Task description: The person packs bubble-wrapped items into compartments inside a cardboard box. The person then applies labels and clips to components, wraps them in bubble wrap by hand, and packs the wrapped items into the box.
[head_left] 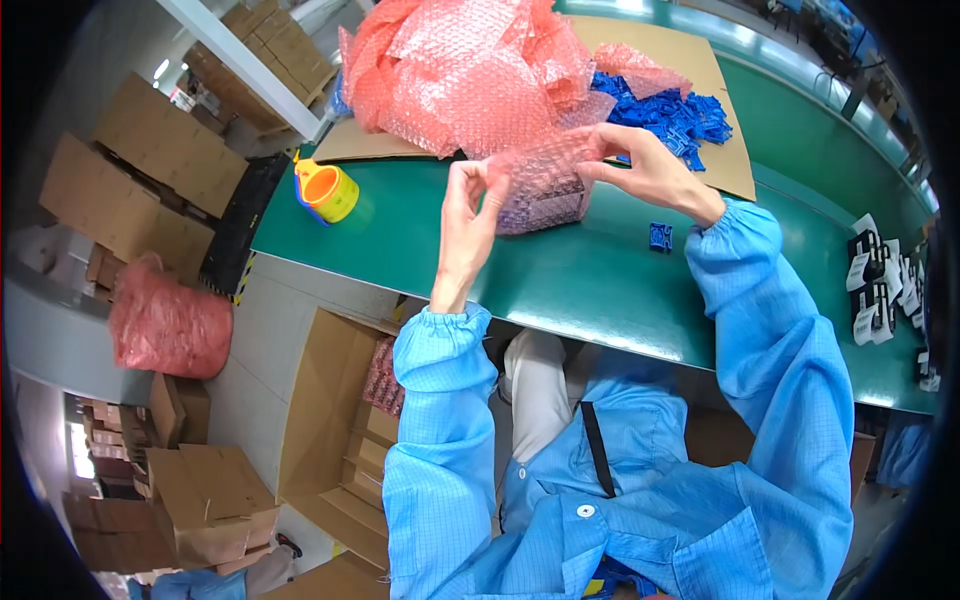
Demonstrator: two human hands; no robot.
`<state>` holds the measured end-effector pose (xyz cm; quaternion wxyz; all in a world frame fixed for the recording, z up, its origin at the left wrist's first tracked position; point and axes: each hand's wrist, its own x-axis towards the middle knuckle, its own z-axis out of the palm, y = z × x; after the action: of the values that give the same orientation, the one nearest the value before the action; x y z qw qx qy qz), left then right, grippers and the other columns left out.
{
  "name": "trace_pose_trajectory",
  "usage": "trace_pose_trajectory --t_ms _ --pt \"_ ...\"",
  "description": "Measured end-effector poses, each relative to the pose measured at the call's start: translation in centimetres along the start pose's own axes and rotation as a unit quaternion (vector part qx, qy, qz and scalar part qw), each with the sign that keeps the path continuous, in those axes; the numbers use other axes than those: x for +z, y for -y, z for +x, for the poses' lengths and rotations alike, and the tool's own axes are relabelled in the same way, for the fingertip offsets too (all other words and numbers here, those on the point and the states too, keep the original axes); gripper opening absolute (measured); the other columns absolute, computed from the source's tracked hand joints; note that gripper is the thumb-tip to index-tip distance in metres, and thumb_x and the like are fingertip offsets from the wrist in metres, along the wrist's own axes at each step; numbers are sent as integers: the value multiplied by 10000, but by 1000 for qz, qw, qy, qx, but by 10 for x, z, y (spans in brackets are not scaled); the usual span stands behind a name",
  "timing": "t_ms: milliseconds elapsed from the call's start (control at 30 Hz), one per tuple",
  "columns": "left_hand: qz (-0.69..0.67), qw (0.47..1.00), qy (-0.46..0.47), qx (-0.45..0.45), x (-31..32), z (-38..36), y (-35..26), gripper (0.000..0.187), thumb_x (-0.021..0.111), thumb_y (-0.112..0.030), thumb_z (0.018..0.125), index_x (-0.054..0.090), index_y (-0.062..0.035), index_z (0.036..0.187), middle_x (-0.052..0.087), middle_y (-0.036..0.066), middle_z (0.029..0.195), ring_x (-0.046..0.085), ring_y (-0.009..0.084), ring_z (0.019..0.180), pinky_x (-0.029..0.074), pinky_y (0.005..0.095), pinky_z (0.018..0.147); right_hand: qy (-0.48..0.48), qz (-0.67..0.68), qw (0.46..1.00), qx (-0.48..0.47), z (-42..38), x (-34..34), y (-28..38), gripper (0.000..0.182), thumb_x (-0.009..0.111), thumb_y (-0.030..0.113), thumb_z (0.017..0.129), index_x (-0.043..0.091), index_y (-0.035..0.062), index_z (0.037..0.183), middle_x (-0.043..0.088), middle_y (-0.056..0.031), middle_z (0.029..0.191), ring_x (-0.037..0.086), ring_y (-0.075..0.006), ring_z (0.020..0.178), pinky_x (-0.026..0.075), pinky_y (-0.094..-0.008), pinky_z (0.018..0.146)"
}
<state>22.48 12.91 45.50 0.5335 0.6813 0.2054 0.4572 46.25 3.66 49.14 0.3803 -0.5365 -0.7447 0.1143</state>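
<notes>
A pink bubble-wrap bag (543, 205) is held up just over the green tabletop, with a dark, boxy item showing faintly through it. My left hand (468, 215) pinches the bag's upper left edge between thumb and fingers. At its upper right edge, my right hand (650, 170) is closed on the film in the same way. Right behind the bag rises a big heap of pink bubble wrap (470, 75). A small blue plastic piece (660, 237) lies on the table below my right hand.
Many blue plastic pieces (675, 115) are heaped on a cardboard sheet (735, 150). A yellow, ring-shaped item (346, 198) stands on the green table (400, 250) at left. Black items with white labels (872, 285) line the right. An open carton (325, 420) sits below the table edge.
</notes>
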Motion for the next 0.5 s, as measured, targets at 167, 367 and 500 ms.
trace_pose_trajectory --t_ms 167,367,500 --pt "185 980 -30 67 18 -29 -4 294 772 -108 792 501 -43 886 649 112 962 617 236 917 497 321 806 -7 154 988 32 -11 21 9 161 675 144 899 609 -2 914 636 -40 913 589 -97 864 486 -262 785" --pt "231 954 -116 150 37 -96 1 187 699 -47 822 549 -26 931 644 87 892 553 268 848 462 383 759 -83 27 996 -16 -74 32 28 122 715 63 840 615 2 875 662 -80 856 611 -130 779 494 -271 702" --pt "166 976 -136 -36 45 -126 2 165 671 -117 892 552 -31 966 641 119 891 561 255 835 473 388 725 -97 67 991 63 -106 45 39 166 728 90 846 587 5 865 596 -46 760 558 -104 706 451 -248 619"
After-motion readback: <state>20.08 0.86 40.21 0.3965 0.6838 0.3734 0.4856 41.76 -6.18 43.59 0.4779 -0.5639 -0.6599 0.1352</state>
